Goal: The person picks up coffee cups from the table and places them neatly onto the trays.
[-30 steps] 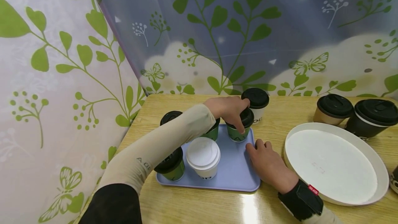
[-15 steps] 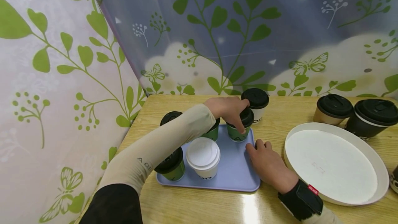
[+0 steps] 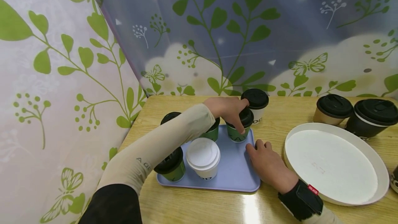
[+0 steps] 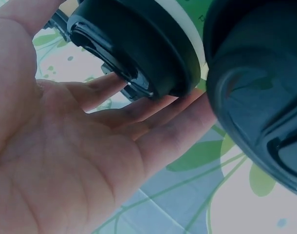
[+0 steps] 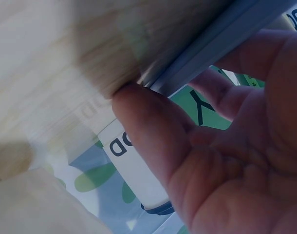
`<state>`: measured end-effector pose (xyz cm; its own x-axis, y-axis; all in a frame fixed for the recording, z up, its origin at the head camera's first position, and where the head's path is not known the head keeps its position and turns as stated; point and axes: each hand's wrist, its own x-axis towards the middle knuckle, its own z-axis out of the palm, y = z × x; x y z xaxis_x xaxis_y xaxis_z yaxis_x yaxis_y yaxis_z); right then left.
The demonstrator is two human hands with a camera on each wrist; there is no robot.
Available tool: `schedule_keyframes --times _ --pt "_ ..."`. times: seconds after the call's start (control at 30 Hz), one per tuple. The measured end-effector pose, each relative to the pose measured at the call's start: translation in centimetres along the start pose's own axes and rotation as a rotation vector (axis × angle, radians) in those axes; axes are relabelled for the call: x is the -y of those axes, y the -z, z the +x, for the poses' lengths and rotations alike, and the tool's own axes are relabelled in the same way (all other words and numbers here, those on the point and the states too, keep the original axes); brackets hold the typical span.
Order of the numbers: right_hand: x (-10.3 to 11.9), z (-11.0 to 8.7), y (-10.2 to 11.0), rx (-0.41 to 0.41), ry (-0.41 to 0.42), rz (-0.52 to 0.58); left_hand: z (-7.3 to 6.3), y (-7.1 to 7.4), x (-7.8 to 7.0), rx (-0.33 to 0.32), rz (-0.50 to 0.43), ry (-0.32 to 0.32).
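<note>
Your left hand [image 3: 226, 109] grips black-lidded green paper cup [image 3: 237, 134]; keep upright, clear of black-lidded white paper cup [image 3: 258, 113] behind. Right hand [image 3: 269, 164] touches lilac rectangular plastic tray [image 3: 234, 172]; pinch undetermined.

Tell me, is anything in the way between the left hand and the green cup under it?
Nothing visible. The left hand is right at the green cup, its thumb on the near side of the black lid. The black-lidded white cup stands just behind, not between them.
</note>
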<state>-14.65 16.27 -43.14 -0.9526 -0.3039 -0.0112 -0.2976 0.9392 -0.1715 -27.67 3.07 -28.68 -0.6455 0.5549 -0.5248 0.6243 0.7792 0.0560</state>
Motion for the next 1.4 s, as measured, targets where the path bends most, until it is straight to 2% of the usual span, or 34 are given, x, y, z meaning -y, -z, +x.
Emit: schedule_keyframes --times 0.2,0.4,0.6,0.83,1.0,1.2,1.4 --pt "0.0 -0.1 -0.1 -0.013 0.012 -0.006 -0.3 1.2 0.1 -0.025 -0.020 -0.008" --pt "0.0 -0.1 -0.1 -0.021 0.019 -0.017 0.1 3.1 -0.2 -0.051 -0.025 0.004" --pt "0.0 -0.2 -0.1 -0.016 0.020 -0.010 1.5 4.3 -0.9 -0.047 0.015 0.072" --pt "-0.1 -0.1 -0.1 -0.013 0.015 -0.010 3.4 5.3 -1.4 -0.052 0.006 0.135" --pt "-0.1 -0.1 -0.2 -0.021 0.013 -0.009 4.2 5.3 -1.8 -0.040 0.002 0.149" --pt "-0.2 -0.1 -0.3 -0.036 0.024 -0.011 5.0 4.4 -2.8 -0.019 0.042 0.163" --pt "-0.2 -0.1 -0.4 -0.052 0.026 -0.012 5.2 4.1 -3.8 0.002 0.085 0.169"
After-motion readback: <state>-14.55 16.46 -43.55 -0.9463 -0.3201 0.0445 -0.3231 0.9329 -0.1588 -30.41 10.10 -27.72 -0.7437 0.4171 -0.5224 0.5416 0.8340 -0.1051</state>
